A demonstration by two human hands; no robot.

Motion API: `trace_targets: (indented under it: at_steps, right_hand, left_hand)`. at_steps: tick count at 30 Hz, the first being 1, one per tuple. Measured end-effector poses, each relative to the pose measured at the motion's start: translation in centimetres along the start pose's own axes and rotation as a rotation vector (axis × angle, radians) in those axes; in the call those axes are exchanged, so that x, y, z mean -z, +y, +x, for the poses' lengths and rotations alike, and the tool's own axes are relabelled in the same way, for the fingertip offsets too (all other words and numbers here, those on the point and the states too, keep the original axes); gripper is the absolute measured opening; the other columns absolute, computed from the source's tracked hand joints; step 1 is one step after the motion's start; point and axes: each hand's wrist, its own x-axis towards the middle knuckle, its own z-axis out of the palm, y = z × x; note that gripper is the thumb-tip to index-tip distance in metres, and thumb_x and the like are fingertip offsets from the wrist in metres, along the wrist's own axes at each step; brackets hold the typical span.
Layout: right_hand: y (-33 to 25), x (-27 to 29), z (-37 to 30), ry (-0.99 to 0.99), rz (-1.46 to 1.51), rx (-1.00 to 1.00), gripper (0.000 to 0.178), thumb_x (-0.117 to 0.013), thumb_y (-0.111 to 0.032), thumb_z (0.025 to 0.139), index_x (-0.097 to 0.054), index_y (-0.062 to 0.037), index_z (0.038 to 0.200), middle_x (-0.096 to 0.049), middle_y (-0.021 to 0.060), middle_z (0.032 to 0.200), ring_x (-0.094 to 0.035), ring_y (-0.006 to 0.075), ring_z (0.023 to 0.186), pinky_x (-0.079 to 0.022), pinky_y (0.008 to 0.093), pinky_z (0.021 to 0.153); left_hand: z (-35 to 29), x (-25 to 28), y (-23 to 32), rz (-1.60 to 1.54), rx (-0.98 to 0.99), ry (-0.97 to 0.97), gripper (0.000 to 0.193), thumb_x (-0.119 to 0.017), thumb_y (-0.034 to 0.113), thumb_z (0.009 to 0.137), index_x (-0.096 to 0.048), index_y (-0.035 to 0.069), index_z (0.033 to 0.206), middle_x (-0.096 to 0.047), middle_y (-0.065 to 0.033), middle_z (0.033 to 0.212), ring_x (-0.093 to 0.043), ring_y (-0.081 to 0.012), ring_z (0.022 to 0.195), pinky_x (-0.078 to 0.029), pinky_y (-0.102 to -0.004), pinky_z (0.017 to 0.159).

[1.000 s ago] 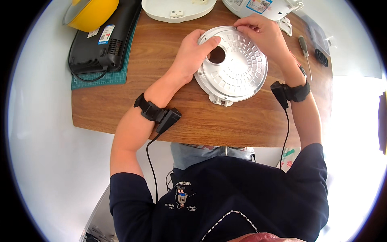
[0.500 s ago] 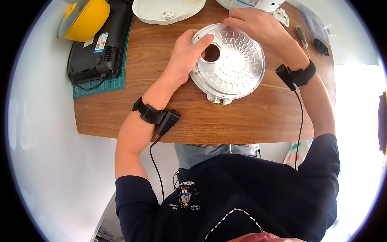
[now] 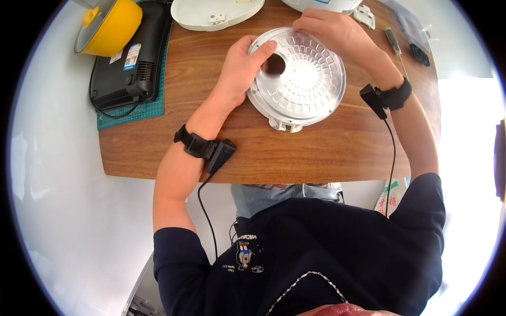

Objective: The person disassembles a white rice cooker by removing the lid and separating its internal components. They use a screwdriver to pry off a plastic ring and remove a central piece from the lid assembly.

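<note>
- The disc (image 3: 311,79), silvery metal with rings of small raised blocks, is in the upper middle of the frame, over the table (image 3: 211,152)
- Its round hole (image 3: 273,66) lies left of its centre, and a white tab (image 3: 285,126) juts from its lower rim
- The left hand (image 3: 237,68), just left of the disc, grips it by the left rim, thumb on the upper face beside the hole, the other fingers mostly hidden
- The right hand (image 3: 337,31) is at the disc's top rim, fingers bent and bunched; I cannot tell whether they pinch anything, as the fingertips do not show clearly
- Each forearm wears a black strap with a small device, the left strap (image 3: 195,145) left of centre, the right strap (image 3: 396,96) at the right
- At the upper left, a yellow pot (image 3: 118,31) overlaps a black appliance (image 3: 118,79), which lies on a green mat (image 3: 153,108)
- At the top, left of the disc, is a white lid (image 3: 195,13); a white body (image 3: 303,4) is cut by the top edge
- At the upper right are a white bracket (image 3: 365,17), a screwdriver (image 3: 391,38), a clear case (image 3: 406,21) and a black coil (image 3: 420,55)
</note>
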Motion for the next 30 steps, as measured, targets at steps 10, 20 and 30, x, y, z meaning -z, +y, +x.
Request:
trace_targets:
  at_steps: [10,20,30]
  right_hand:
    - [-0.9,-2.1,-1.9,0.372,0.255,-0.247,0.017,-0.066,-0.009,0.097,-0.075,-0.0075,0.111,-0.071,0.0055,0.105,-0.070,0.0241,0.090,-0.057,0.0332,0.080]
    - [0.2,-5.5,-6.2,0.648,0.992,-0.727,0.028,-0.058,-0.020,0.107,-0.069,0.0002,0.124,-0.072,0.0092,0.119,-0.068,0.0137,0.106,-0.055,0.0291,0.092]
    - [0.0,-5.7,-7.5,0.613,1.111,-0.678,0.035,-0.038,-0.004,0.109,-0.061,-0.0003,0.134,-0.069,0.0116,0.124,-0.070,0.0160,0.102,-0.055,0.0303,0.092]
  left_hand:
    - [-0.1,0.2,0.1,-0.005,-0.017,0.000,0.031,-0.074,0.026,0.098,-0.063,0.000,0.110,-0.061,0.0005,0.078,-0.053,-0.0053,0.067,-0.044,-0.0240,0.058]
    - [-0.4,0.2,0.1,-0.004,-0.048,0.026,0.034,-0.073,0.029,0.098,-0.062,-0.001,0.110,-0.059,0.0000,0.080,-0.052,-0.0055,0.068,-0.044,-0.0239,0.058]
    - [-0.2,0.1,0.4,-0.128,-0.037,0.034,0.029,-0.069,0.030,0.102,-0.063,0.002,0.109,-0.057,0.0032,0.077,-0.052,-0.0050,0.065,-0.045,-0.0221,0.058]
